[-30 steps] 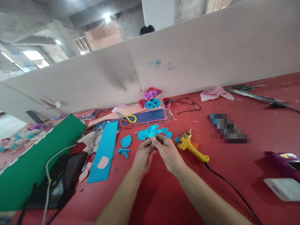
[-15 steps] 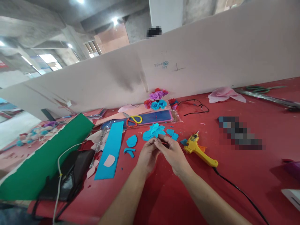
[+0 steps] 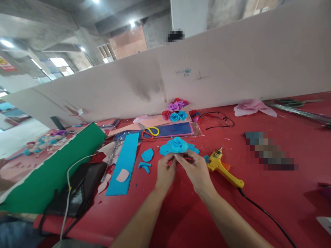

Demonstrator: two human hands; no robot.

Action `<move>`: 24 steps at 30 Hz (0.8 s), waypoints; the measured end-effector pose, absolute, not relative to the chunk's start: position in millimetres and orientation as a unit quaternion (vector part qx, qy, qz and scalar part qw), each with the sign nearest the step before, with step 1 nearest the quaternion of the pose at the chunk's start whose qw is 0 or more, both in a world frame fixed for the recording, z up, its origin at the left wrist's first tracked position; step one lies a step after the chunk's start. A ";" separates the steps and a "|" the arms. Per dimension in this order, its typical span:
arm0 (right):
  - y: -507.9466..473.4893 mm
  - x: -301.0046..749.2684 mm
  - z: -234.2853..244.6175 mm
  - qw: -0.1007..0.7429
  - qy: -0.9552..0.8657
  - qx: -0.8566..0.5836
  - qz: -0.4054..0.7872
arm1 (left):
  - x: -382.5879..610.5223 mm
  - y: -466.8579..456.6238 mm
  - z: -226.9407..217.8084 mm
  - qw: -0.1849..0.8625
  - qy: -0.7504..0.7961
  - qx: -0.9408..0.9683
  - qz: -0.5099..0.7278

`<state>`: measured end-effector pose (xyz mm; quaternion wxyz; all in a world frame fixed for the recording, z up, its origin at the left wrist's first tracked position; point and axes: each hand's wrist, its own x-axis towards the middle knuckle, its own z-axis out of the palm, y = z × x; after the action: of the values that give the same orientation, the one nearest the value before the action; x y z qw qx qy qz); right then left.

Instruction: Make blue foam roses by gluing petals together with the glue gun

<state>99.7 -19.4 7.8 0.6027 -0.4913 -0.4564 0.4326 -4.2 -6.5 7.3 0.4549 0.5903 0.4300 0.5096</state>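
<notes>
A blue paper flower [image 3: 178, 144] with a rolled centre sits between my fingertips, its open side turned up. My left hand [image 3: 165, 172] pinches it from below on the left, and my right hand [image 3: 197, 172] pinches it from the right, thumbs close together. The fingers partly hide its underside. Behind the flower lie loose blue petals [image 3: 192, 148]. Left of my hands are another blue petal piece [image 3: 147, 155] and curved blue scraps [image 3: 144, 167]. A yellow glue gun [image 3: 223, 170] rests to the right of my right hand.
On the left are a blue paper strip [image 3: 124, 172], a black bag [image 3: 77, 187] and a green sheet [image 3: 57, 165]. Scissors [image 3: 152, 131] and finished paper flowers [image 3: 177, 112] lie behind. Eyeglasses [image 3: 222, 119] sit at back right. A white partition [image 3: 232, 62] borders the red table [image 3: 258, 196].
The blue flower has tilted up between my fingers, so its rolled centre now shows. Both hands stay close together. The view has shifted slightly to the left.
</notes>
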 end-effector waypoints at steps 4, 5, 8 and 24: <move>-20.7 100.9 8.9 0.606 -0.493 -0.477 0.403 | -5.4 -5.3 3.9 0.386 0.463 0.588 0.539; -21.2 101.0 9.3 0.608 -0.505 -0.470 0.393 | -5.5 -4.9 2.8 0.384 0.456 0.584 0.550; -24.0 100.9 11.1 0.609 -0.543 -0.467 0.340 | -5.7 -3.3 -0.2 0.398 0.415 0.570 0.588; -26.8 93.0 4.7 0.670 -0.484 -0.438 0.353 | -12.9 -4.1 12.6 0.321 0.378 0.673 0.549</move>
<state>93.0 -26.8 4.7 0.6703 -0.4380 -0.4840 0.3530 -12.9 -4.1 12.6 0.3208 0.6728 0.3780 0.5492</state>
